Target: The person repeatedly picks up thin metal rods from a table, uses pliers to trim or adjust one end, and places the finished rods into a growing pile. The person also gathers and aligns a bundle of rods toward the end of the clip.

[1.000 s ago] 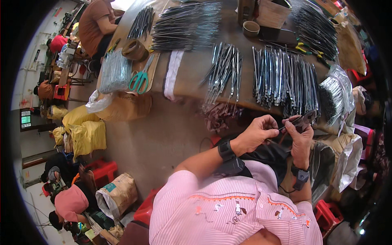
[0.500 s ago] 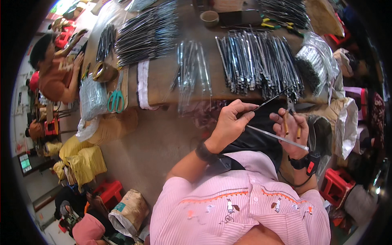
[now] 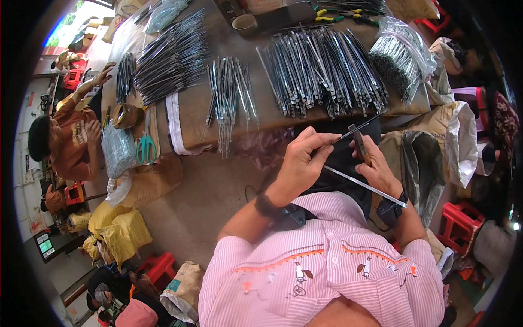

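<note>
My left hand (image 3: 305,162) pinches a thin metal strip (image 3: 366,187) between thumb and fingers, in front of my body. Its silver length slants down to the right below my right hand, and a dark thin piece (image 3: 373,120) sticks out past my fingertips to the upper right. I cannot tell whether these are one bent strip or two. My right hand (image 3: 380,170) is closed around pliers (image 3: 358,143) with orange-brown handles. The tool's head is up beside the dark piece; whether the jaws grip it is unclear.
Metal strips lie in a wide pile (image 3: 327,71), a smaller bunch (image 3: 227,92) and a far-left heap (image 3: 171,57) on the table (image 3: 188,122). Beyond are yellow-handled pliers (image 3: 329,16) and a round bowl (image 3: 244,24). Teal scissors (image 3: 146,148) hang left; a co-worker (image 3: 71,136) sits there.
My right hand has turned and closed round the pliers, bringing them up to the dark piece. My left hand keeps its pinch. The whole view has shifted slightly, and the co-worker's arm has moved.
</note>
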A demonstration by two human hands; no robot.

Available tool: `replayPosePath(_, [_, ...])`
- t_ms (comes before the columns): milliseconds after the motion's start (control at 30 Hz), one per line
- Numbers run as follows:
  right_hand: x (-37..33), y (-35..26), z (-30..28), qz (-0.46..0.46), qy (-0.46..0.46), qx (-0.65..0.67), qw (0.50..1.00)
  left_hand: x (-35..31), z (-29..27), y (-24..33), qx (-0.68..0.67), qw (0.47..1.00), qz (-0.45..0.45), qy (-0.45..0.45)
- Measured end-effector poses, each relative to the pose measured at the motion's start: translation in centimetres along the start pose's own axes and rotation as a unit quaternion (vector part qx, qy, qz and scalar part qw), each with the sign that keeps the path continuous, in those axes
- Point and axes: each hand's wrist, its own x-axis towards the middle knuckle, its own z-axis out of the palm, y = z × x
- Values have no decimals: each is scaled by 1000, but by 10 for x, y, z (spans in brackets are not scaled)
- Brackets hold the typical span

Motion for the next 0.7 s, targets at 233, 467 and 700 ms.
replayPosePath(233, [-4, -12, -10, -63, 40, -97, 992, 2, 14, -5, -55, 998, -38, 1])
replayPosePath(467, [-12, -9, -13, -36, 59, -101, 992, 1, 17, -11, -37, 995, -82, -38])
replayPosePath(700, [-11, -1, -10, -78, 74, -103, 989, 4, 6, -2, -73, 984, -150, -61])
